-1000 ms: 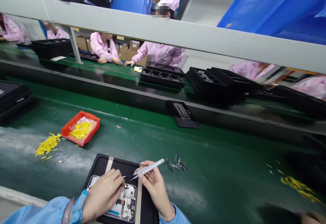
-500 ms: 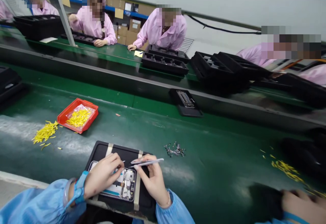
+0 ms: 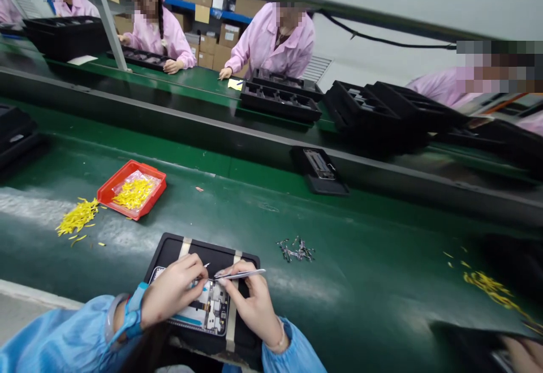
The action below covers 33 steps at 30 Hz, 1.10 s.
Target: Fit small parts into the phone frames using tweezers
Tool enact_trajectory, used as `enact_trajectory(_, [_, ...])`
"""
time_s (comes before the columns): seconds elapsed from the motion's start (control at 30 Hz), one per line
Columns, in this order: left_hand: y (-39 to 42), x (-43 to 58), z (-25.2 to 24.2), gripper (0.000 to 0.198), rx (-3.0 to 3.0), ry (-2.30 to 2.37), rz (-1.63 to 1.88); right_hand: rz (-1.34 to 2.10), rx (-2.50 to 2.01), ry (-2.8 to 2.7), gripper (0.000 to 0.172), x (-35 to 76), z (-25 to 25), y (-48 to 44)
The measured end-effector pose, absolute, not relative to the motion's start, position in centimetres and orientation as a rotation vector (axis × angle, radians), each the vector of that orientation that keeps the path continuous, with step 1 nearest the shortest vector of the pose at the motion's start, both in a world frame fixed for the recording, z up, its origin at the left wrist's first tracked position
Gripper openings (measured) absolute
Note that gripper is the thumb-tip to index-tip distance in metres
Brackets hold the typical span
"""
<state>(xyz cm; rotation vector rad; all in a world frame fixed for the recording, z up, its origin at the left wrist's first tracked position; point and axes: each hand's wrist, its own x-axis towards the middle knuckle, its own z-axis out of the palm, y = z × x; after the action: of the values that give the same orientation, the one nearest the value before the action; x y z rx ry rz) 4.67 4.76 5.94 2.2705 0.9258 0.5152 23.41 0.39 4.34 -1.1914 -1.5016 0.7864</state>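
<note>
An opened phone (image 3: 199,315), its circuit board and inner parts showing, lies in a black tray (image 3: 220,248) crossed by two beige strips. My right hand (image 3: 254,302) is closed on a pair of tweezers (image 3: 246,274), whose tips point left at the phone's upper edge. Over the phone's left part is my left hand (image 3: 173,291), fingers pinched together. A thin pale sliver sticks up by its fingertips; I cannot make out what it is. A blue wrist strap circles my left wrist. The left hand hides part of the phone.
Left of the tray sit a red bin (image 3: 146,209) of yellow strips and a loose yellow pile (image 3: 77,217). Small dark metallic parts (image 3: 297,249) lie to the right. Farther back is a black tray (image 3: 335,183). Another person's hand (image 3: 524,356) is at lower right; people in pink work opposite.
The tweezers in my right hand have tilted flatter and shifted slightly left. My left hand stays over the phone. The person's hand at lower right has moved down and right.
</note>
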Motion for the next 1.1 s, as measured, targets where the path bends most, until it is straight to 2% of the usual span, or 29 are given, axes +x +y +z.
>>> enact_trajectory(0.27, [4.8, 4.6, 5.9, 0.016, 2.231, 0.941, 0.539, 0.886, -1.161, -1.298, 0.012, 23.4, 4.4, 0.4])
enact_trajectory(0.5, [5.3, 1.4, 7.7, 0.016, 2.174, 1.128, 0.775, 0.722, -1.166, -1.086, 0.012, 24.8, 4.6, -0.5])
enact_trajectory(0.67, [4.5, -1.8, 6.5, 0.014, 2.238, 1.235, 0.796, 0.679, -1.417, -1.475, 0.018, 25.3, 6.4, -1.3])
enact_trajectory(0.77, [3.3, -2.6, 4.9, 0.013, 2.266, 1.318, 0.824, 0.734, -1.483, -1.690, 0.012, 24.0, 6.8, -1.1])
enact_trajectory(0.9, [2.0, -2.6, 2.9, 0.013, 2.276, 1.363, 0.812, 0.726, -1.545, -1.797, 0.027, 22.0, 5.7, -0.4])
enact_trajectory(1.1, [1.2, -1.9, 0.3, 0.016, 2.317, 1.296, 1.012, 0.841, -1.543, -1.857, 0.020, 21.4, 5.0, 1.0])
